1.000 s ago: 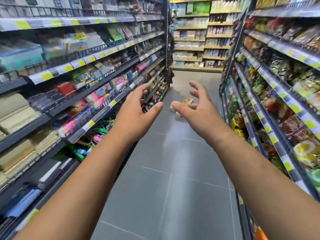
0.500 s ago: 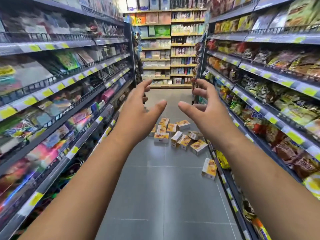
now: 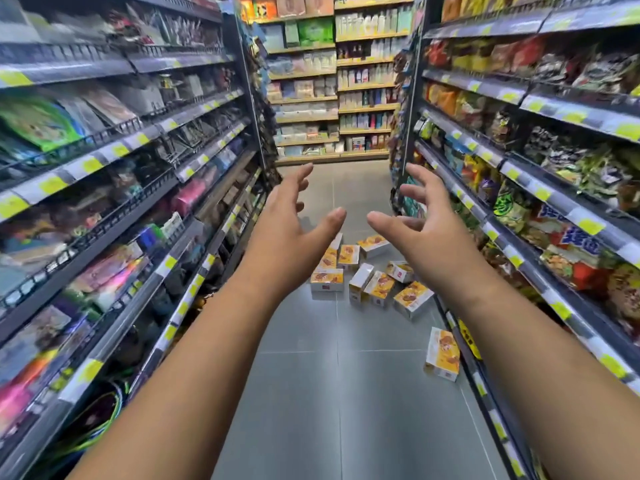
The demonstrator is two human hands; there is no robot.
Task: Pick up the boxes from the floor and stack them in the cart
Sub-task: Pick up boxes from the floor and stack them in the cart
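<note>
Several small white-and-orange boxes [image 3: 379, 289] lie scattered on the grey floor in the middle of the aisle ahead. One more box [image 3: 443, 353] leans against the base of the right shelving, closer to me. My left hand [image 3: 289, 233] and my right hand [image 3: 427, 237] are stretched out in front of me, palms facing each other, fingers spread and relaxed. Both hold nothing and hover well above the boxes. No cart is in view.
Tall shelving full of stationery [image 3: 114, 209] lines the left side of the narrow aisle. Snack bags fill the right shelving [image 3: 540, 188]. A cross shelf with bottles [image 3: 332, 81] closes the far end. Grey floor tiles [image 3: 332, 393] stretch between me and the boxes.
The view has swung and advanced down the aisle, so the boxes now lie nearer and lower. Both hands stay raised and empty, a little farther apart.
</note>
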